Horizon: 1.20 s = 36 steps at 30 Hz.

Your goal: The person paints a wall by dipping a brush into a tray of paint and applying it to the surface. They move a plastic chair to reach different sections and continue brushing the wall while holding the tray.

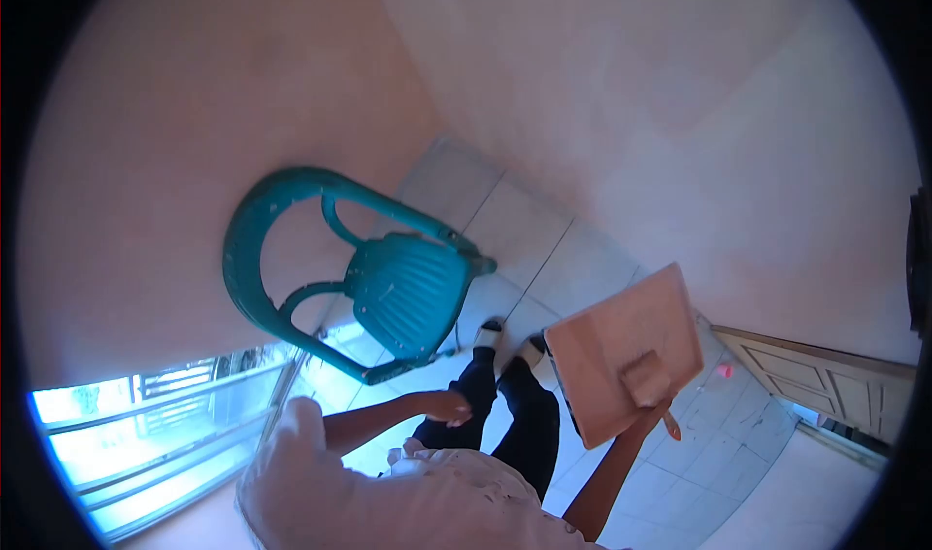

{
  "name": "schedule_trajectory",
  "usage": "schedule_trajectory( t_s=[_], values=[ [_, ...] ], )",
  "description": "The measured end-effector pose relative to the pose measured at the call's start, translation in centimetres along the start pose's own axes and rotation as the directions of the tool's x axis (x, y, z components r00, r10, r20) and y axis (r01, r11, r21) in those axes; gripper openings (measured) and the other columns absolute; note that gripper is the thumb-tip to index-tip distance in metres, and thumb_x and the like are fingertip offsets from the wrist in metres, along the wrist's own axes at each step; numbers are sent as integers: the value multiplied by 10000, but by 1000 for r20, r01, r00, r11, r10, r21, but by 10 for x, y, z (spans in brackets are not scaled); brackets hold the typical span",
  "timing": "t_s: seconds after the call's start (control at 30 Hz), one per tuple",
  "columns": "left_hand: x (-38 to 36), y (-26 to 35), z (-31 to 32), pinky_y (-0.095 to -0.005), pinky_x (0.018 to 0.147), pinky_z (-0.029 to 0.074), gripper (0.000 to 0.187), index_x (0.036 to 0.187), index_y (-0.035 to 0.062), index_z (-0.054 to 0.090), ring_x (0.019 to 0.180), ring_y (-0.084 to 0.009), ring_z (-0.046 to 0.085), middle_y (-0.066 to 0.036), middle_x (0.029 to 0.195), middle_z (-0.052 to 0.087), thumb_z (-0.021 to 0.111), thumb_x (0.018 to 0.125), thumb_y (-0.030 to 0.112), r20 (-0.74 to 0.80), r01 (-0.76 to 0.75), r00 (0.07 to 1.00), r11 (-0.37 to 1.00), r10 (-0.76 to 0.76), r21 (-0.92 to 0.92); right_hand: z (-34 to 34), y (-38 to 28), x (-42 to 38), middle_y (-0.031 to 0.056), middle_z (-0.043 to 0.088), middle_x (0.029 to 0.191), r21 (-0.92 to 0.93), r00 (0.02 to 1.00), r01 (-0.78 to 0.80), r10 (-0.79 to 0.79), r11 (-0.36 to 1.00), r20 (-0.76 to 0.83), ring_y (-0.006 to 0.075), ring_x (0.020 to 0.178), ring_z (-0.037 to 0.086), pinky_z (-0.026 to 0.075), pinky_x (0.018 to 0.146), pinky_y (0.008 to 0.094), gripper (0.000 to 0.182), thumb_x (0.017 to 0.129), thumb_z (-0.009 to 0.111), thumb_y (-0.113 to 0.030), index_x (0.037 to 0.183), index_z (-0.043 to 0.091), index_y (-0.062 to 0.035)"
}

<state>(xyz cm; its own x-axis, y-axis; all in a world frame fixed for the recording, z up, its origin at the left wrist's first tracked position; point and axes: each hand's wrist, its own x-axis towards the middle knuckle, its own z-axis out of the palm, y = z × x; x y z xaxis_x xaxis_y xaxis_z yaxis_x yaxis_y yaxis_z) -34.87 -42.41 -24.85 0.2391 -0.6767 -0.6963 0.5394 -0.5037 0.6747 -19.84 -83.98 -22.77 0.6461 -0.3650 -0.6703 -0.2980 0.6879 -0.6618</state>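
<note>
My right hand is closed at the lower edge of a peach-coated paint tray, which it holds out to the right above the floor. A wide brush lies in the tray near that hand, its bristle end coated in paint. An orange handle end sticks out beside my fingers. On the other side, my left hand hangs by my leg with loosely bent fingers and nothing visible in it. It is nearest to the green plastic chair.
Pale peach walls meet in a corner ahead. Light floor tiles run beneath my feet. A louvred window is low on the left, and a panelled wooden door stands at the right. A small pink thing lies near the door.
</note>
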Motion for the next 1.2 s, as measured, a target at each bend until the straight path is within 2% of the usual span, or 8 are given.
schedule_trajectory(
  t_s=[0.1,0.17,0.27,0.3,0.33,0.5,0.73,1.2],
  values=[
    [83,-10,8,-425,849,498,292,940,60,647,900,-300,634,-118,910,662,544,960,333,-236,-82,957,937,169,339,56,37,13,97,413,1450,-138,995,66,-54,988,87,273,1317,409,319,1125,404,696,971,445,-546,1477,322,-83],
    [104,-8,-5,-438,881,489,282,982,65,646,941,-324,625,-132,948,664,559,947,331,-451,-26,877,955,164,296,75,61,41,104,405,1456,-183,991,-19,42,983,124,280,1320,406,322,1122,410,718,968,452,-558,1483,315,-78],
    [115,-35,-46,-474,900,481,243,1035,112,657,1012,-373,612,-145,1069,662,639,859,280,-901,43,427,994,76,105,95,89,81,120,399,1460,-276,982,-93,133,957,131,285,1326,403,322,1120,414,758,962,468,-578,1492,305,-61],
    [125,-65,-56,-475,901,474,220,1026,93,651,1000,-371,603,-148,1040,655,646,851,226,-990,31,138,999,37,42,102,100,93,130,401,1459,-344,984,-90,137,935,114,283,1328,402,320,1122,413,777,959,479,-585,1493,302,-49],
    [144,-132,-73,-474,897,464,190,1019,77,645,1011,-372,586,-154,1047,644,641,855,173,-999,31,44,999,32,33,115,115,101,150,404,1458,-334,975,-82,145,939,169,278,1332,405,319,1124,402,823,942,516,-599,1486,308,-18],
    [150,-204,-133,-466,936,389,237,1142,87,587,1105,-369,507,-130,1171,572,572,918,162,-874,255,-425,896,-234,-364,144,169,150,160,427,1433,-431,930,-95,234,897,282,275,1311,433,333,1113,376,855,922,564,-593,1456,330,33],
    [168,-232,-160,-474,921,383,265,1201,61,571,1081,-362,513,-153,1128,563,445,995,169,-755,65,-630,957,-181,-284,188,227,181,172,459,1399,-649,837,70,310,757,451,249,1288,463,359,1087,328,866,910,592,-588,1417,371,79],
    [164,-238,-156,-404,908,410,444,1054,1,641,980,-319,547,-164,1037,621,318,1073,306,-713,-237,-655,964,-250,-120,171,260,221,117,537,1343,-667,687,271,346,694,639,204,1223,537,417,1045,330,725,948,560,-548,1404,442,3]
  ],
)
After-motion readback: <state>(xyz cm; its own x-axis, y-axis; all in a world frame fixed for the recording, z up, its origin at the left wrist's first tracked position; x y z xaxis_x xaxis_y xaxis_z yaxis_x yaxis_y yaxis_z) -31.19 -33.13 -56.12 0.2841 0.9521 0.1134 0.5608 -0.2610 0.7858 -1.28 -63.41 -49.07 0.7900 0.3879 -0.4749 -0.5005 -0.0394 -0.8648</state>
